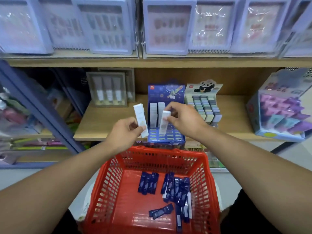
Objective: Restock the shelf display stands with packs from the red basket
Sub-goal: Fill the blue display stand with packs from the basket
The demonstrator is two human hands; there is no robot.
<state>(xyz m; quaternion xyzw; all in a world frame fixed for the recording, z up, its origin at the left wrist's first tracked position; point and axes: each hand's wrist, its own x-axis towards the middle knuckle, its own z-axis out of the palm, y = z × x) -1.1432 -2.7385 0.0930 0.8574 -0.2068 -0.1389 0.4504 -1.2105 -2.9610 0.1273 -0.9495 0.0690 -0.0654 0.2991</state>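
right now your left hand [125,132] pinches a slim white pack [141,120] near its lower end, thumb on the front face, so most of the pack stands clear above your fingers; its long axis runs nearly upright, the top leaning a little to the left. your right hand [183,118] grips a second white pack [163,122] by its upper end, fingertips curled over the top, and the pack hangs below the grip, long axis close to vertical, lower end down over the front slots of the blue display stand [166,139]. both packs are narrow, flat-sided rectangular boxes, smooth and pale with faint print. the stand is printed cardboard with a tall back card and rows of small slots; a few white packs already stand in its rear rows. it sits at the front edge of a wood-grain shelf [104,125], just beside a panda-topped stand [205,107] filled with pastel blocks. below your hands, the red basket [108,183] is slotted plastic with a smooth floor, and dark blue packs [175,188] lie loose in it, pointing various ways, mostly gathered toward its right side.
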